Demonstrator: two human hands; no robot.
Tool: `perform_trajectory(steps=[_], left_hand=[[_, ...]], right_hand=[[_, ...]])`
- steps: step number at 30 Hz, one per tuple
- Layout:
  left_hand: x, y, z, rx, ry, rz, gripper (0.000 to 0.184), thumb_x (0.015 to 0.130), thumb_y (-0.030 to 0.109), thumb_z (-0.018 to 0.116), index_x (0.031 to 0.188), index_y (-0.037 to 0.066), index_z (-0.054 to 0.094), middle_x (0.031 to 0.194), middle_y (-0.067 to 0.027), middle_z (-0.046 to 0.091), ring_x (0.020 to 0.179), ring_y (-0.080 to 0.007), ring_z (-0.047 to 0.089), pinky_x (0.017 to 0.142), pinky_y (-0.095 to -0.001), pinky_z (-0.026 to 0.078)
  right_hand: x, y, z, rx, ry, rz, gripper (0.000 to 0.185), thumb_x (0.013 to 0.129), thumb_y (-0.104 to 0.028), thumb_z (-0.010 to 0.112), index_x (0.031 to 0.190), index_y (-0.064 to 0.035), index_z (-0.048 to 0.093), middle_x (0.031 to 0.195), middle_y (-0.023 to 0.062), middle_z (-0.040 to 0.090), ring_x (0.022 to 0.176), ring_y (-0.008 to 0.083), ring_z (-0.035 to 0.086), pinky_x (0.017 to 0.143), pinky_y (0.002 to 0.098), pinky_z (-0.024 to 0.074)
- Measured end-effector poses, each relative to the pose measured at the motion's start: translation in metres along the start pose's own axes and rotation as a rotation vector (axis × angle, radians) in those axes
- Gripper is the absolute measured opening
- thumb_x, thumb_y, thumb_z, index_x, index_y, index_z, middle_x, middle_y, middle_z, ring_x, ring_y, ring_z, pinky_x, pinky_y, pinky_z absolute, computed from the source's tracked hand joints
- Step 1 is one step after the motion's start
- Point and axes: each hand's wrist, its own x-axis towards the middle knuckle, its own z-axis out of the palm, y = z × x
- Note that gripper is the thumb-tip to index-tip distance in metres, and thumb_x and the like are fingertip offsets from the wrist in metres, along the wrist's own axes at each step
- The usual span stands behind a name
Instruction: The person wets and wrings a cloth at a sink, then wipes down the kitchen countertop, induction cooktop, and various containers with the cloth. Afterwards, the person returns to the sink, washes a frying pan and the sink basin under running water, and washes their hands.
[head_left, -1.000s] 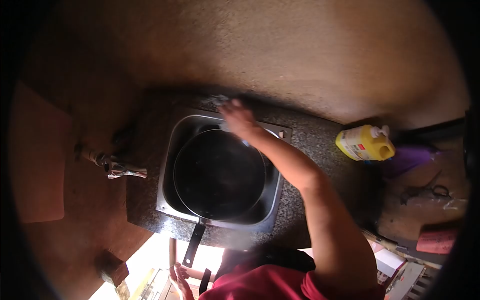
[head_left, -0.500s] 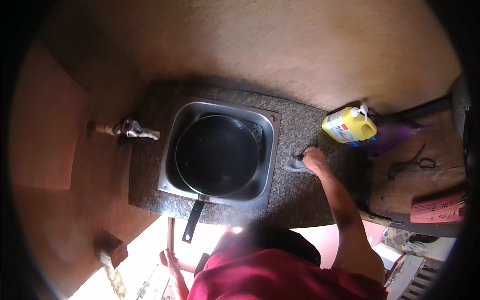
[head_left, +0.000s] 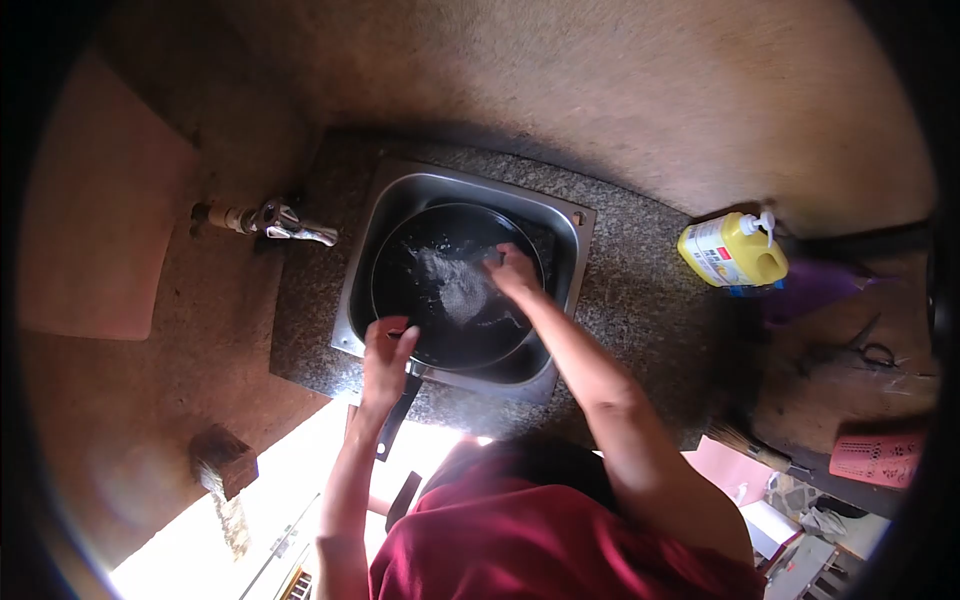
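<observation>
Head view: the black pan [head_left: 440, 345] is sitting inside the steel sink [head_left: 582, 245], its handle [head_left: 400, 412] pointing out over the near edge, and a grey speckled patch [head_left: 458, 290], too blurred to name, is showing on its inner surface. The right hand [head_left: 514, 272] is leaning over the pan with fingers curled beside that patch, and I cannot tell whether it is grasping anything, while the left hand [head_left: 383, 352] is hanging by the near rim next to the handle, released, thumb and fingers parted.
</observation>
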Motion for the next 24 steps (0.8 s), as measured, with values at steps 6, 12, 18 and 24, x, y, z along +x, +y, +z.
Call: perform_trajectory(steps=[6, 12, 18, 24], left_hand=[[0.066, -0.053, 0.05, -0.114, -0.101, -0.417, 0.053, 0.084, 0.049, 0.063, 0.116, 0.008, 0.055, 0.103, -0.0062, 0.059, 0.086, -0.0169, 0.058, 0.069, -0.0314, 0.048], [0.101, -0.042, 0.056, -0.575, -0.037, -0.812, 0.067, 0.082, 0.063, 0.053, 0.127, 0.014, 0.045, 0.127, -0.0122, 0.049, 0.114, -0.027, 0.047, 0.094, -0.0428, 0.041], [0.123, -0.089, 0.062, -1.204, -0.319, -0.522, 0.051, 0.093, 0.049, 0.041, 0.124, 0.009, 0.049, 0.121, -0.0124, 0.054, 0.116, -0.0263, 0.047, 0.099, -0.0431, 0.039], [0.114, -0.09, 0.057, -1.023, -0.164, -0.554, 0.059, 0.092, 0.05, 0.044, 0.129, 0.005, 0.046, 0.128, -0.015, 0.051, 0.121, -0.0303, 0.046, 0.101, -0.0519, 0.035]], right_hand=[[0.001, 0.037, 0.062, 0.095, 0.055, -0.109, 0.03, 0.075, -0.013, 0.065, 0.104, -0.0032, 0.059, 0.097, 0.0211, 0.064, 0.093, 0.0402, 0.061, 0.082, 0.0443, 0.0486], [0.012, -0.007, 0.077, 0.822, -0.169, -0.064, 0.017, 0.079, -0.007, 0.06, 0.096, -0.0075, 0.064, 0.091, 0.0115, 0.063, 0.089, 0.0271, 0.061, 0.081, 0.0348, 0.0478], [-0.067, -0.129, 0.016, 0.315, 0.0, -0.86, 0.018, 0.078, -0.015, 0.071, 0.093, -0.0096, 0.063, 0.09, 0.0105, 0.062, 0.089, 0.0287, 0.062, 0.082, 0.0376, 0.0492], [0.033, -0.026, 0.041, 0.009, 0.548, -0.399, 0.031, 0.081, -0.02, 0.065, 0.108, -0.0101, 0.053, 0.092, 0.0144, 0.058, 0.086, 0.0343, 0.056, 0.076, 0.0418, 0.0463]])
